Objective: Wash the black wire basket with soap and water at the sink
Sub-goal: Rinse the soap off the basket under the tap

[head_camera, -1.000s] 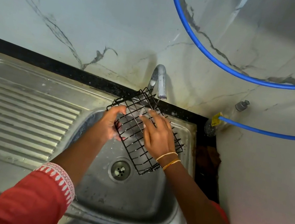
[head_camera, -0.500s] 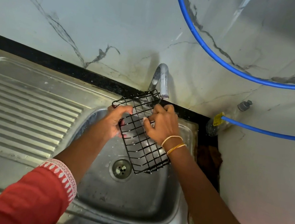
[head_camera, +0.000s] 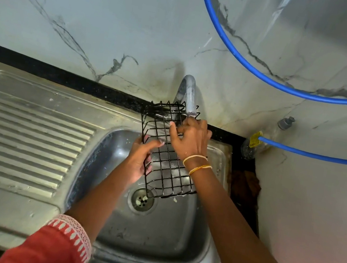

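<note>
The black wire basket (head_camera: 166, 172) hangs tilted over the steel sink bowl (head_camera: 149, 238), its far end up under the tap spout (head_camera: 190, 95). My left hand (head_camera: 139, 160) grips its left side wall, thumb hooked over the wires. My right hand (head_camera: 190, 140) lies on the upper part of the grid just below the spout, fingers curled against the wires. Whether water runs from the tap is unclear.
A ribbed steel drainboard (head_camera: 19, 134) lies to the left. The drain (head_camera: 141, 200) sits under the basket's lower end. Two blue hoses (head_camera: 239, 57) cross the marble wall, one joining a valve (head_camera: 256, 141) at the right. A black counter edge borders the sink.
The basket has turned clockwise to run more lengthwise and rose toward the tap. My right hand slid from its middle up to its far end under the spout.
</note>
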